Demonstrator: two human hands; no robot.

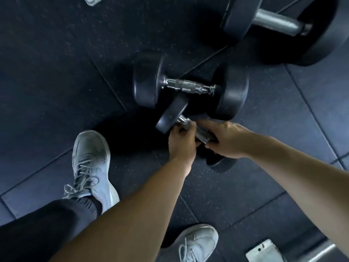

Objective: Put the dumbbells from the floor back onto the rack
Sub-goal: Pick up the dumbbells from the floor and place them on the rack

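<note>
A small black dumbbell [171,116] with a chrome handle lies on the dark rubber floor in the middle of the view. My left hand [182,142] and my right hand [226,138] both wrap its handle; its near head is mostly hidden under my right hand. Just beyond it lies a medium dumbbell [188,86], its far head touching the small one's upper head. A large dumbbell [279,23] rests at the top right.
My two grey sneakers stand on the floor, one at the left [90,163] and one at the bottom [194,242]. A metal foot plate [264,250] with a steel bar sits at the bottom right. Another plate [92,0] shows at the top left.
</note>
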